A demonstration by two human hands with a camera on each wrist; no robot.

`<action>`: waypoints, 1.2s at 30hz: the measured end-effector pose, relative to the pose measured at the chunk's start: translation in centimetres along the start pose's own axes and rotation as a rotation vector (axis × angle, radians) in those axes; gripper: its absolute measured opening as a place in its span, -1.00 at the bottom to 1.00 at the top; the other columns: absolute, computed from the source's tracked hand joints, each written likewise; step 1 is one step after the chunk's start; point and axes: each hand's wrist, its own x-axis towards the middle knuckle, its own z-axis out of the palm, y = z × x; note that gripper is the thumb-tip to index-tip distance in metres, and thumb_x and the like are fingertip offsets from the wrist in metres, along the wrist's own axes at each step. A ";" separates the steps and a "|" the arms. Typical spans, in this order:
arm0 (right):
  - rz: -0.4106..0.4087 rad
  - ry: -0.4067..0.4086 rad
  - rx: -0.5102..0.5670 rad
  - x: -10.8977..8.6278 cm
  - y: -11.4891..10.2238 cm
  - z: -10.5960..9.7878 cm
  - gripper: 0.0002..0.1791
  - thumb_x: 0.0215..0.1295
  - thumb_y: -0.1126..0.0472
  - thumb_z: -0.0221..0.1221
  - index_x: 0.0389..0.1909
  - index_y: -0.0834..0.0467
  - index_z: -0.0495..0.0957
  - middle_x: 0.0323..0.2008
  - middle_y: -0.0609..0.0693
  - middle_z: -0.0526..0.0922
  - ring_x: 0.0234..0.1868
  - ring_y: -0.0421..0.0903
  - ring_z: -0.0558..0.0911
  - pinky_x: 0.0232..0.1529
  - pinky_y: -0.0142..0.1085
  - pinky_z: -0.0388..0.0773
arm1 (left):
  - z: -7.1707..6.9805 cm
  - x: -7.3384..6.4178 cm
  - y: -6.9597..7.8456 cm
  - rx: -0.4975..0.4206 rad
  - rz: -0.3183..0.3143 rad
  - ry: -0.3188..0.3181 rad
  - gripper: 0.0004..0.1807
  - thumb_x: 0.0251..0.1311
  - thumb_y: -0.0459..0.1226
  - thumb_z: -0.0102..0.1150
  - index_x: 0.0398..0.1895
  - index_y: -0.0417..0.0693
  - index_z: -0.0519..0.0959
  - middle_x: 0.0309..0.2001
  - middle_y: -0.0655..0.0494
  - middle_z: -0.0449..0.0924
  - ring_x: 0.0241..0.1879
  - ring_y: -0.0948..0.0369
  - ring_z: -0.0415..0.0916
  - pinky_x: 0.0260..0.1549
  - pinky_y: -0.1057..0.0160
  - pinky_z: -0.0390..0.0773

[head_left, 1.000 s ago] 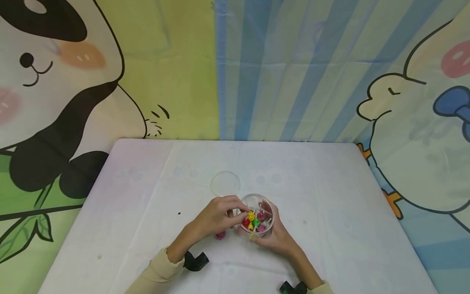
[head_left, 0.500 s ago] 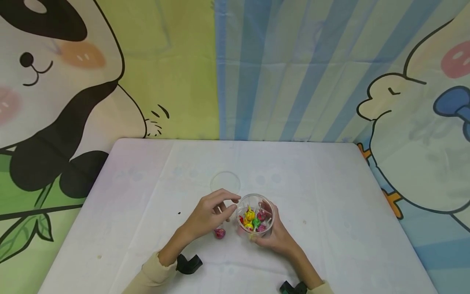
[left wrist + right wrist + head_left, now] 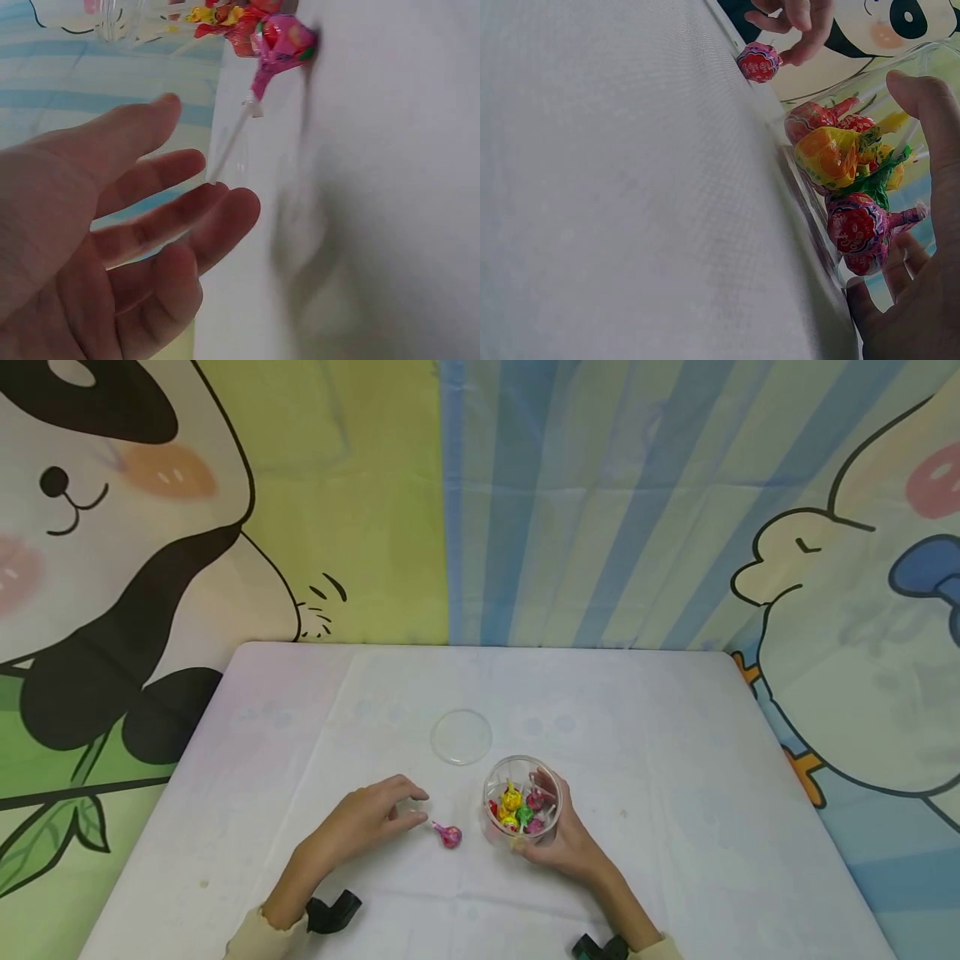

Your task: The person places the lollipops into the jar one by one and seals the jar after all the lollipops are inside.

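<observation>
My right hand (image 3: 570, 843) grips a clear plastic jar (image 3: 517, 758), thumb and fingers around its side. Inside it lie several wrapped lollipops; the right wrist view shows a yellow lollipop (image 3: 826, 157) and a pink lollipop (image 3: 853, 223) through the wall. One pink lollipop (image 3: 450, 837) lies alone on the table, left of the jar. Just left of that lollipop is my left hand (image 3: 360, 822), its fingers relaxed and slightly bent, holding nothing. In the left wrist view the lollipop's white stick (image 3: 232, 142) reaches close to the fingertips; whether they touch cannot be told.
A clear round lid (image 3: 461, 737) lies flat behind the lone lollipop. The white-covered table (image 3: 675, 760) ends at a backdrop (image 3: 570, 527) with cartoon animals. Each wrist carries a black device, such as the left wrist mount (image 3: 333, 912).
My left hand has left the jar's mouth and drawn back to the left, past the lone lollipop, which is now in full view. My right hand and the jar have stayed put.
</observation>
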 end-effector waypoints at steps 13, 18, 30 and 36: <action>0.015 -0.006 0.030 -0.1 0.0 0.1 0.21 -0.18 0.11 0.52 0.45 -0.05 -0.05 0.38 0.14 0.28 0.35 0.15 0.35 0.33 -0.41 0.26 | 1.2 -1.3 -1.4 -0.108 -0.028 -0.042 -0.76 0.16 -0.14 0.32 -0.09 0.17 0.64 -0.29 0.42 0.62 -0.47 0.53 0.35 -0.47 0.46 0.39; 0.014 -0.009 0.040 -0.1 0.0 0.1 0.21 -0.18 0.11 0.52 0.45 -0.05 -0.06 0.38 0.14 0.28 0.35 0.15 0.35 0.33 -0.46 0.24 | 1.3 -1.3 -1.5 -0.139 -0.003 -0.021 -0.88 0.18 -0.14 0.31 -0.22 0.24 0.67 -0.29 0.45 0.64 -0.44 0.54 0.38 -0.43 0.44 0.42; 0.013 -0.006 0.026 -0.1 -0.1 0.0 0.22 -0.19 0.11 0.53 0.46 -0.05 -0.06 0.38 0.13 0.28 0.35 0.14 0.35 0.34 -0.43 0.26 | 1.0 -1.4 -2.0 -0.171 -0.023 -0.024 -0.87 0.17 -0.13 0.31 -0.20 0.23 0.67 -0.31 0.46 0.63 -0.43 0.53 0.42 -0.42 0.45 0.45; 0.019 -0.011 0.028 0.0 0.1 0.1 0.21 -0.18 0.09 0.52 0.45 -0.06 -0.06 0.38 0.14 0.27 0.35 0.14 0.35 0.34 -0.43 0.26 | 1.2 -1.4 -2.5 -0.184 -0.016 -0.025 -0.84 0.16 -0.16 0.33 -0.18 0.22 0.67 -0.29 0.44 0.64 -0.44 0.53 0.41 -0.42 0.45 0.45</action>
